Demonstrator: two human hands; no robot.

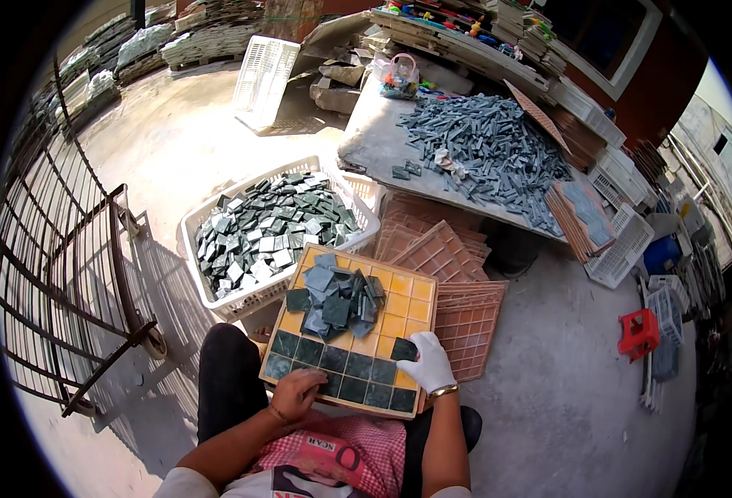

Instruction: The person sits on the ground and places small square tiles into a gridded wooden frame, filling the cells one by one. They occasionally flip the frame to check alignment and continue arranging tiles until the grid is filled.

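Note:
A yellow gridded tray [418,309] lies across my lap, with dark green square tiles [354,388] set in its nearest rows. On its far half is a loose heap of grey-green tiles [337,311]. My right hand [429,363], in a white glove, pinches one dark green tile [404,349] over the right side of the tray, beside a bare yellow cell. My bare left hand [299,393] rests at the tray's near edge. Its bent fingers touch the set tiles there, and the hand partly covers that row.
A white plastic basket [195,253] full of green tiles stands beyond the tray, to the left. Reddish gridded trays [470,328] are stacked at the right. Grey stone strips [486,149] are heaped on a table behind. A metal rack [121,274] stands left; a red crate [636,334] lies far right.

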